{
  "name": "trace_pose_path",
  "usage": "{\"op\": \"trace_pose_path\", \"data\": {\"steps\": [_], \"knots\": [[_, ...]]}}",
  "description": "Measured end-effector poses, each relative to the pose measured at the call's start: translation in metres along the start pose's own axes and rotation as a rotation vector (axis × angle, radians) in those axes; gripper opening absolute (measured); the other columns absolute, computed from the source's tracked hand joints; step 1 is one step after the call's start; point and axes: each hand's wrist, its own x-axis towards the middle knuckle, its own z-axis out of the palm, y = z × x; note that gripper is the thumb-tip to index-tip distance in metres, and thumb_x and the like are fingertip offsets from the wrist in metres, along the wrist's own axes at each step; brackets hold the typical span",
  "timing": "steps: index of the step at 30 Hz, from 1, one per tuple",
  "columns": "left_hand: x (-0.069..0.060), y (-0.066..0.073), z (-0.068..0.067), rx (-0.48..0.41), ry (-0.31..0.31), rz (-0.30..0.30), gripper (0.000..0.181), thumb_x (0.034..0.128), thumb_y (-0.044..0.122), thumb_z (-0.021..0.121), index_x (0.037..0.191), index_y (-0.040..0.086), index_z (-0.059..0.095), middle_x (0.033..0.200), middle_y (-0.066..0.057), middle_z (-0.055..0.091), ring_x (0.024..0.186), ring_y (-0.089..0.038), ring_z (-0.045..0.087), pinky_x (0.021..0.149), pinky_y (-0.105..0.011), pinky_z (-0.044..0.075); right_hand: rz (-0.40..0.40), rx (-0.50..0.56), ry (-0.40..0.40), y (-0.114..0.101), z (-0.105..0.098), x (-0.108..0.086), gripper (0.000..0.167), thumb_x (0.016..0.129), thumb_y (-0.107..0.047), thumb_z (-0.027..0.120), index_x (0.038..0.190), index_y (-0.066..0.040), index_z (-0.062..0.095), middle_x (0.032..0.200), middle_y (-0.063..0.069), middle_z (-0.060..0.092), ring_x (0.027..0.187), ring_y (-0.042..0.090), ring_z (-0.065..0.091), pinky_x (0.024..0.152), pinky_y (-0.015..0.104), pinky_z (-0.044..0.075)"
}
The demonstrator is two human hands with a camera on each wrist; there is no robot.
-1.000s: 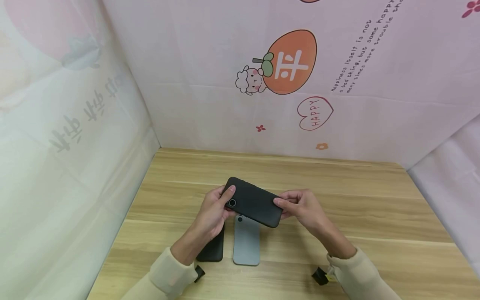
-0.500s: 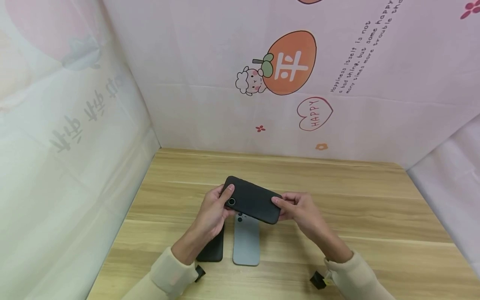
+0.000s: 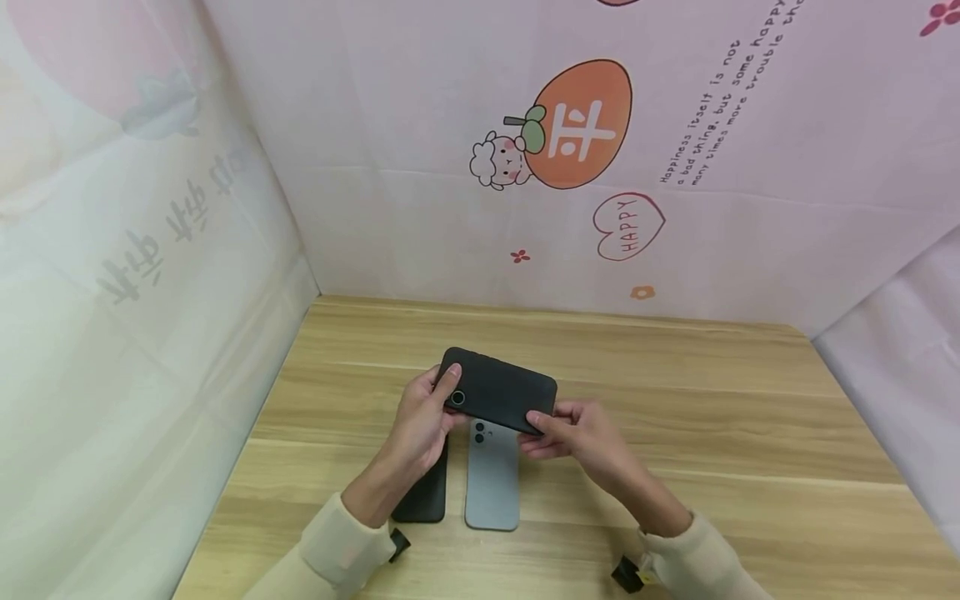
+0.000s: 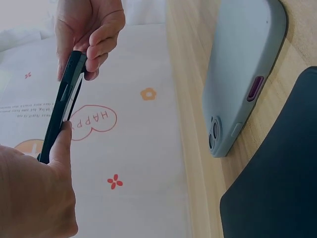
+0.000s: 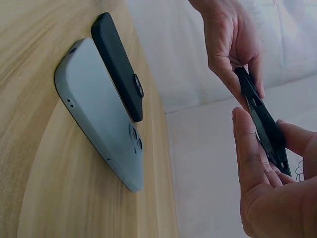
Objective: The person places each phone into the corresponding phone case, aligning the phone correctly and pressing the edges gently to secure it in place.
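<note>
A black phone case [image 3: 501, 390] with a ringed camera opening is held above the table, its back facing up in the head view. My left hand [image 3: 422, 417] grips its left end, thumb on the back beside the camera ring and fingers underneath. At the lower right corner my right hand [image 3: 588, 437] pinches it, thumb on top. In the left wrist view a light sliver shows along the case [image 4: 63, 101] beside a thin dark edge; whether a phone is inside, I cannot tell. Below lie a grey-blue phone [image 3: 492, 483] and a second black phone [image 3: 422, 498], partly under my left hand.
The two phones lie side by side, camera ends away from me, on the wood-grain table [image 3: 675, 375]. A printed white cloth [image 3: 420, 233] rises behind the table, with more cloth at left [image 3: 187, 333] and right. Small black pieces [image 3: 627, 575] sit by the sleeves.
The held black case has shifted slightly left and away from me. My right hand has moved left, its thumb now nearer the lower right corner. The phones on the table have stayed put.
</note>
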Motion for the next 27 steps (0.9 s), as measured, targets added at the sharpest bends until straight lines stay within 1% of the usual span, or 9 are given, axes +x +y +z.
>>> {"op": "trace_pose_path", "data": {"steps": [8,13,15,19,23,27], "knots": [[0.0004,-0.0003,-0.0009,-0.008,0.010,0.002,0.049,0.1159,0.022,0.045,0.155,-0.006,0.040,0.156,-0.025,0.049,0.142,-0.038,0.052,0.108,-0.053,0.049,0.019,0.003,-0.018,0.0027,0.0024,-0.0005,0.035,0.105,-0.018,0.070,0.113,0.016,0.065,0.101,0.025,0.078,0.091,0.032,0.080,0.086,0.049,0.063],[0.0010,-0.0011,-0.0012,-0.011,0.024,-0.003,0.048,0.1159,0.022,0.045,0.154,-0.006,0.042,0.153,-0.026,0.051,0.140,-0.038,0.054,0.108,-0.053,0.050,0.012,0.000,-0.027,0.0037,0.0017,0.0000,0.042,0.105,-0.018,0.070,0.116,0.021,0.061,0.099,0.022,0.079,0.089,0.028,0.080,0.087,0.051,0.062],[0.0009,-0.0011,-0.0013,-0.012,0.025,-0.004,0.048,0.1159,0.022,0.045,0.154,-0.006,0.042,0.153,-0.026,0.051,0.140,-0.038,0.055,0.107,-0.053,0.050,0.003,0.005,-0.030,0.0039,0.0015,0.0004,0.042,0.105,-0.017,0.070,0.115,0.022,0.061,0.098,0.021,0.079,0.087,0.026,0.080,0.085,0.050,0.063],[0.0010,-0.0012,-0.0011,-0.016,0.018,-0.008,0.048,0.1161,0.022,0.044,0.155,-0.006,0.041,0.152,-0.027,0.051,0.140,-0.039,0.055,0.107,-0.053,0.051,-0.022,0.016,-0.034,0.0046,0.0015,0.0002,0.035,0.105,-0.013,0.068,0.110,0.021,0.062,0.095,0.020,0.079,0.084,0.023,0.080,0.082,0.046,0.064],[0.0010,-0.0016,-0.0014,-0.011,0.011,-0.013,0.049,0.1162,0.021,0.044,0.156,-0.007,0.040,0.153,-0.028,0.051,0.140,-0.040,0.054,0.108,-0.054,0.050,-0.031,0.032,-0.040,0.0059,0.0023,-0.0003,0.027,0.105,-0.009,0.067,0.105,0.018,0.063,0.093,0.019,0.079,0.082,0.023,0.080,0.079,0.044,0.065],[0.0013,-0.0014,-0.0014,-0.011,0.022,-0.021,0.048,0.1160,0.020,0.045,0.155,-0.007,0.041,0.151,-0.029,0.052,0.138,-0.041,0.056,0.107,-0.056,0.050,-0.029,0.050,-0.054,0.0071,0.0026,-0.0002,0.025,0.104,-0.005,0.066,0.103,0.019,0.062,0.091,0.017,0.080,0.081,0.022,0.080,0.076,0.041,0.065]]}}
